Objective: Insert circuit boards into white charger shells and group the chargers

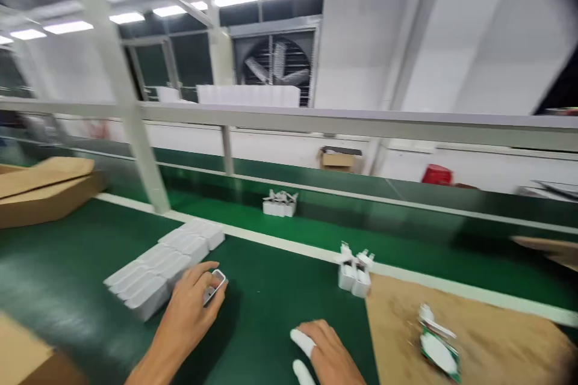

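Note:
My left hand (192,307) is closed around a small white open-ended plastic housing (220,277), its fingers wrapped over the top. Just behind and left of that hand lie rows of similar white plastic housings (149,298) on the green work surface. My right hand (332,355), with white covers on two fingers, hovers near the front edge of the picture. Its fingers are apart and nothing shows between them. To its right, a green circuit board with a white pad (438,354) rests on a brown cardboard sheet (397,313).
Two white housings with parts sticking out (354,277) stand beside the cardboard's corner. Another small group (280,204) sits on the bright green belt (244,216). Cardboard boxes (49,192) are at the left. A shelf rail (361,120) on a white post (130,102) crosses above.

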{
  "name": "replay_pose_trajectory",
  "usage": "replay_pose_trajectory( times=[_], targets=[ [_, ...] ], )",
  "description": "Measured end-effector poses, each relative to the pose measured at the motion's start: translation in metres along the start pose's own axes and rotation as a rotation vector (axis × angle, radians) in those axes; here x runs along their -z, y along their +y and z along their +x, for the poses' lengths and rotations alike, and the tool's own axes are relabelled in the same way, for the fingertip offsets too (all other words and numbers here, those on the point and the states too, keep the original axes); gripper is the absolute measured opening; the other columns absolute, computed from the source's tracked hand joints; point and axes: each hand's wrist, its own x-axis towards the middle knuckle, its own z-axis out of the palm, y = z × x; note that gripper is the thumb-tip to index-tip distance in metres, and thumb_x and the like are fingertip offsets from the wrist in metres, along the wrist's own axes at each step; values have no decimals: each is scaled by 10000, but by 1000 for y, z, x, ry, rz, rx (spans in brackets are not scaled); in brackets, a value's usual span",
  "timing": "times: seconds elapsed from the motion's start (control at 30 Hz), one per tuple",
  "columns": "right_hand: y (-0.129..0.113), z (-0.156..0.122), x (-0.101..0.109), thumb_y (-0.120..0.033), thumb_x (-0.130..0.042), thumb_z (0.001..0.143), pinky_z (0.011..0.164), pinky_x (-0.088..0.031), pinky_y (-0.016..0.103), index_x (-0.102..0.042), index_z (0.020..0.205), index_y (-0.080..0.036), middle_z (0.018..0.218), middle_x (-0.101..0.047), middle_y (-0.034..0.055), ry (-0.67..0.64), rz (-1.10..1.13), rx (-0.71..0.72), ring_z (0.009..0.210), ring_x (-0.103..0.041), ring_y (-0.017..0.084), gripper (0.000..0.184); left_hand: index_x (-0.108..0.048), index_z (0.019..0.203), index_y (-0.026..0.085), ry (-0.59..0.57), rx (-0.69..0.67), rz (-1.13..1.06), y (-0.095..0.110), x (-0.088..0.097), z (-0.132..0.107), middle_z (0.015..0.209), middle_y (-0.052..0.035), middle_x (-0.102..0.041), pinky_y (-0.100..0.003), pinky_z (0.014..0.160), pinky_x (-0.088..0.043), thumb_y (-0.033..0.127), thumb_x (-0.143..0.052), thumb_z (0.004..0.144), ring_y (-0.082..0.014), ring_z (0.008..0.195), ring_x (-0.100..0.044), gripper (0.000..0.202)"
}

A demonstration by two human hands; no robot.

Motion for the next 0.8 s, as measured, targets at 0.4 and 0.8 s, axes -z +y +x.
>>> replay_pose_trajectory(
  times=[0.4, 0.8],
  targets=[
    [54, -52, 140, -212, -478, 998, 960, -609, 583, -611, 1309, -102, 1271, -674, 217, -48, -441, -520, 1128, -691, 374, 356, -638, 1042, 247, -525, -358, -452, 108, -77, 66, 1175, -57, -662, -342, 745, -515, 423, -608, 970, -276, 995, -659, 192],
    [56, -64, 146, -349, -552, 1031, 813, -615, 329, -685, 1102, -214, 994, -722, 82, 260, -94, -651, 877, -712, 220, 203, -561, 1237, 308, -741, -158, -802, 113, -66, 47, 1311, -26, -611, -274, 738, -505, 328, -683, 884, -215, 908, -656, 374]
  ],
)
